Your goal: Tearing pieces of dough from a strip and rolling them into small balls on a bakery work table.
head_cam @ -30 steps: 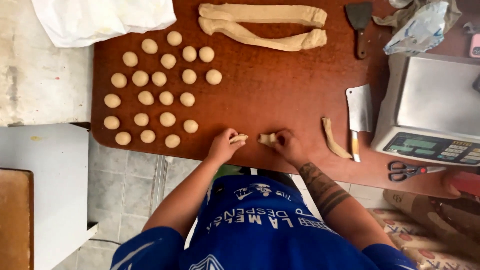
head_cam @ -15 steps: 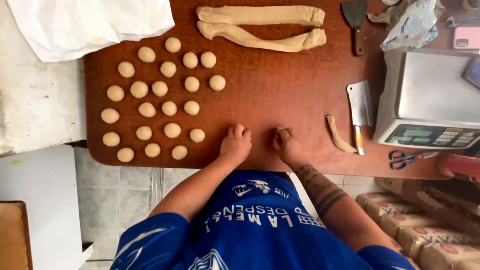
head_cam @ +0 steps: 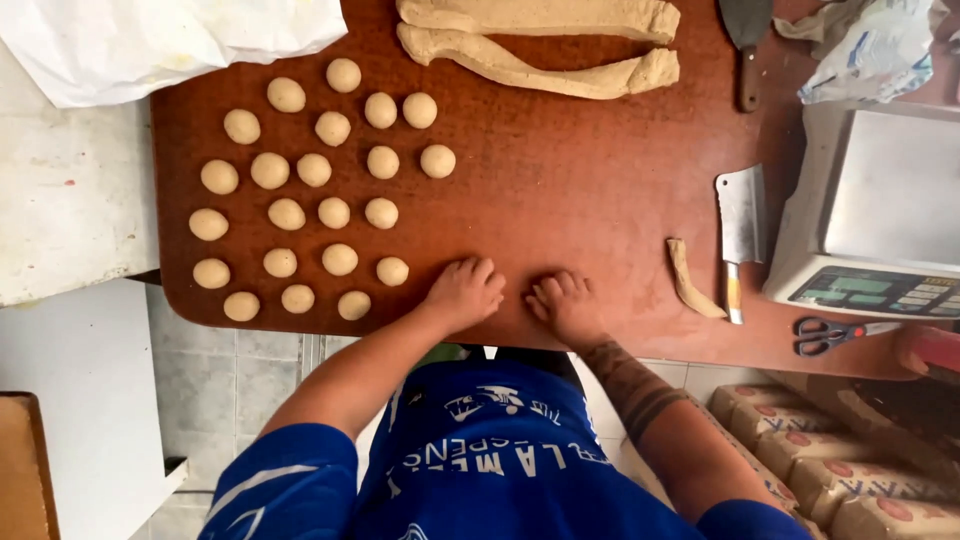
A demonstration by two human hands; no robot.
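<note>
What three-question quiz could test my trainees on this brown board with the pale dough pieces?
1. True or false: the steel cleaver lies between the round pale dough balls and the grey weighing scale.
2. Which is nearer those balls: the left hand or the right hand?
3. How many long dough ropes lie at the far edge of the brown wooden board?
Key: 1 true; 2 left hand; 3 two.

Bright, even daylight falls from above; shadows under the dough balls (head_cam: 333, 212) are faint. The white bag (head_cam: 150, 40) glares slightly. Edges bow; the picture is sharp.
</note>
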